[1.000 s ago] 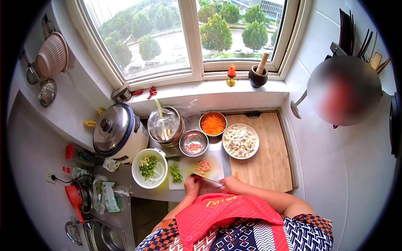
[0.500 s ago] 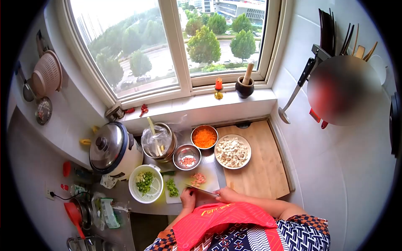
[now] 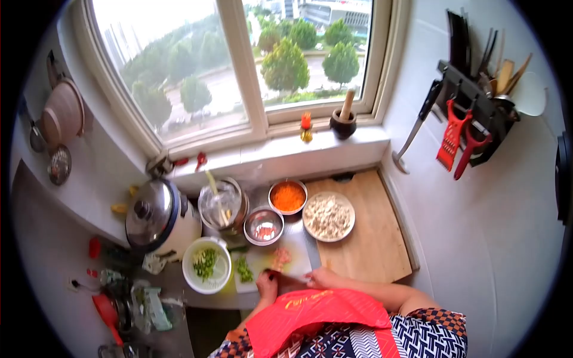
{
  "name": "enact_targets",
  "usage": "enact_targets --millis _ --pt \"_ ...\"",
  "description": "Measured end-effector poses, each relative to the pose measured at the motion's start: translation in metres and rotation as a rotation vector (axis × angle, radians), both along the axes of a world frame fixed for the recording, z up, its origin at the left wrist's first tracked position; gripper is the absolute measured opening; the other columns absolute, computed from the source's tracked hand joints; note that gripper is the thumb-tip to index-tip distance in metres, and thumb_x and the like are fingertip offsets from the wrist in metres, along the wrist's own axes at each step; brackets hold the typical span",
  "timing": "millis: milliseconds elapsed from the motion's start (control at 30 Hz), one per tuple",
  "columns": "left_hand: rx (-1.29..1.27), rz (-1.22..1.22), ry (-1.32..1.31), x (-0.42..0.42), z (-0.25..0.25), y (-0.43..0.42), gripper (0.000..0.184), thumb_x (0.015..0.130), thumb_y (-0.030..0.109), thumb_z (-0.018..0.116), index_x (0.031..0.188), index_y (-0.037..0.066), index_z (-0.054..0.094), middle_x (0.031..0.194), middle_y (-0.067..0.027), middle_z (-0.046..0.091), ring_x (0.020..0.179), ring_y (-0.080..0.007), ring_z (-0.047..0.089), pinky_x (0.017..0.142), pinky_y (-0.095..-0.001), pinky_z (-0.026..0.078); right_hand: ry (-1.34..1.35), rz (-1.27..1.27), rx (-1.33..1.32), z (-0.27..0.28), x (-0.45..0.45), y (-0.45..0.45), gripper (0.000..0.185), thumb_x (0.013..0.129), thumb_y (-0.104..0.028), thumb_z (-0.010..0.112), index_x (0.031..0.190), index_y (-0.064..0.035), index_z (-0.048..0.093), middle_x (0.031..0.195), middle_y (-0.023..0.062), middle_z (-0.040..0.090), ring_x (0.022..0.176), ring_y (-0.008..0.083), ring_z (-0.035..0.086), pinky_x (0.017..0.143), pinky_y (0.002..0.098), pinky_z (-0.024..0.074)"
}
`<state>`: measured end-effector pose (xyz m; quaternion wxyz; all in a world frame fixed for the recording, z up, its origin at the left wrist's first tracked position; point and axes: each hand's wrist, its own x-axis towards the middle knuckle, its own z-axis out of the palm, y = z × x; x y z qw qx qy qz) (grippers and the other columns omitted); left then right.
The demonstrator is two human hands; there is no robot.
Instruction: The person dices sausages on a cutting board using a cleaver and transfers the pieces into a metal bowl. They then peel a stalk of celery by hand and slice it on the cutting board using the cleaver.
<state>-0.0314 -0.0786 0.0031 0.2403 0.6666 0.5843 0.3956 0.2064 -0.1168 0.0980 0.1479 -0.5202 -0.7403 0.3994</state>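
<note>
My right hand (image 3: 322, 278) is closed around the handle end of a kitchen knife (image 3: 291, 283), whose blade points left, low over the near edge of a white cutting board (image 3: 304, 255). At the blade's far end, my left hand (image 3: 267, 285) has its fingers curled; whatever they pinch is hidden. Just beyond the blade lies a small pile of chopped pink pieces (image 3: 281, 258). Chopped green pieces (image 3: 243, 270) sit at the board's left. Behind the board stands a steel bowl (image 3: 264, 226) with a few pink bits in it.
Left of the board is a white colander (image 3: 207, 265) with chopped greens. A bowl of shredded carrot (image 3: 287, 197) and a plate of pale diced pieces (image 3: 328, 216) stand behind, the plate on a wooden board (image 3: 376, 238). A rice cooker (image 3: 154, 215) occupies the left corner.
The view has shifted slightly. The knife blade has tilted, showing more of its flat side, and sits nearer to me. Both hands stay in about the same place.
</note>
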Motion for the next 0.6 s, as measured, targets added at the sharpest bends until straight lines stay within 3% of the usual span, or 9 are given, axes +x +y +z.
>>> enact_targets --millis 33,67,100,133,167,233,333,500,600 --pt "-0.058 0.004 0.039 0.001 0.007 -0.002 0.009 0.075 0.011 0.065 0.081 0.004 0.065 0.083 -0.0172 0.064 0.078 -0.0379 0.061 0.069 -0.0437 0.049 0.088 -0.019 -0.057 -0.018 0.004 0.001 0.037 0.078 -0.016 0.069 0.113 -0.0055 0.066 0.095 0.0195 0.068 0.086 0.0331 0.067 0.076 0.0408 0.0525" --pt "-0.099 0.035 0.053 -0.001 -0.005 -0.001 0.011 0.076 0.014 0.065 0.083 0.005 0.065 0.084 -0.017 0.064 0.079 -0.0376 0.061 0.07 -0.0441 0.049 -0.009 0.007 0.01 -0.019 0.006 -0.001 0.032 0.077 -0.013 0.07 0.108 -0.0039 0.066 0.09 0.0183 0.068 0.083 0.0304 0.066 0.074 0.04 0.052" --pt "-0.173 0.031 0.019 0.001 0.003 -0.001 0.011 0.077 0.014 0.065 0.084 0.006 0.065 0.085 -0.0167 0.064 0.079 -0.037 0.062 0.071 -0.044 0.049 0.139 -0.042 0.01 -0.024 0.008 -0.003 0.025 0.078 -0.012 0.069 0.101 -0.0032 0.066 0.087 0.0181 0.068 0.082 0.0275 0.066 0.074 0.0386 0.0517" --pt "-0.197 0.047 0.031 0.001 0.001 -0.001 0.011 0.078 0.015 0.065 0.084 0.006 0.065 0.085 -0.0167 0.065 0.08 -0.0361 0.062 0.07 -0.044 0.049 0.086 -0.051 -0.038 -0.006 0.006 -0.002 0.02 0.078 -0.011 0.068 0.096 -0.0024 0.066 0.085 0.0177 0.067 0.081 0.0263 0.066 0.073 0.0377 0.0516" --pt "-0.258 0.078 0.047 0.003 0.004 -0.002 0.01 0.079 0.015 0.065 0.084 0.007 0.066 0.086 -0.0167 0.065 0.08 -0.0354 0.062 0.071 -0.0434 0.049 0.037 -0.041 -0.166 -0.006 0.007 0.0 0.024 0.075 -0.011 0.067 0.097 -0.0024 0.066 0.085 0.0203 0.067 0.083 0.0323 0.067 0.074 0.0418 0.0521" --pt "-0.16 0.037 0.001 0.002 0.001 0.0 0.011 0.079 0.016 0.067 0.085 0.006 0.067 0.09 -0.0157 0.065 0.081 -0.0342 0.062 0.071 -0.0419 0.049 0.121 -0.084 -0.126 -0.012 0.01 -0.004 0.034 0.078 -0.011 0.065 0.111 -0.0023 0.065 0.098 0.0224 0.067 0.09 0.0336 0.067 0.076 0.0403 0.0527" --pt "-0.028 0.038 -0.019 0.005 0.006 0.0 0.007 0.076 0.007 0.068 0.082 0.005 0.066 0.086 -0.0138 0.064 0.079 -0.032 0.063 0.068 -0.0367 0.05 0.099 -0.089 -0.239 0.014 0.007 -0.002 0.037 0.08 -0.014 0.064 0.115 -0.0037 0.065 0.094 0.025 0.066 0.085 0.0342 0.067 0.075 0.0393 0.0528" --pt "0.008 0.036 -0.093 0.007 0.01 0.001 0.005 0.076 0.005 0.068 0.08 0.005 0.066 0.084 -0.0121 0.064 0.078 -0.0325 0.062 0.068 -0.0376 0.05 0.056 -0.084 -0.149 0.013 0.005 0.0 0.036 0.08 -0.017 0.062 0.114 -0.0062 0.067 0.08 0.026 0.064 0.074 0.0358 0.067 0.073 0.0398 0.0525" --pt "0.025 0.037 -0.108 0.008 0.009 0.0 0.005 0.075 0.005 0.068 0.08 0.005 0.066 0.084 -0.0119 0.064 0.078 -0.0321 0.062 0.069 -0.0372 0.05 0.055 -0.096 -0.224 0.019 0.004 0.0 0.036 0.079 -0.015 0.061 0.114 -0.0059 0.066 0.081 0.0266 0.064 0.074 0.0377 0.066 0.073 0.0412 0.0523"
